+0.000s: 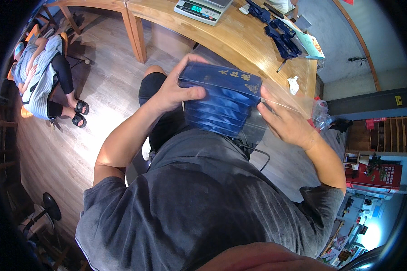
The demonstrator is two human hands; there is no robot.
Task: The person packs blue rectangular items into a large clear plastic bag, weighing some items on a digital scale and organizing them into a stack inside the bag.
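A stack of shiny dark blue packets (219, 110) with gold lettering on the top face is held up in front of my torso, seemingly inside a clear plastic box. My left hand (178, 88) grips its left end, the thumb pressed along the near side and the fingers over the far edge. Around the right end, the fingers and thumb of my right hand (282, 119) close on the plastic box. A clear plastic flap (298, 99) juts out to the right, over that hand. Some right fingers are partly hidden behind plastic.
Beyond the box runs a wooden table (239, 43), bearing a digital scale (199, 11), several loose dark blue packets (282, 40), a pen (281, 66) and a crumpled tissue (293, 85). A person (45, 77) sits at the left; a fan (51, 206) stands lower left.
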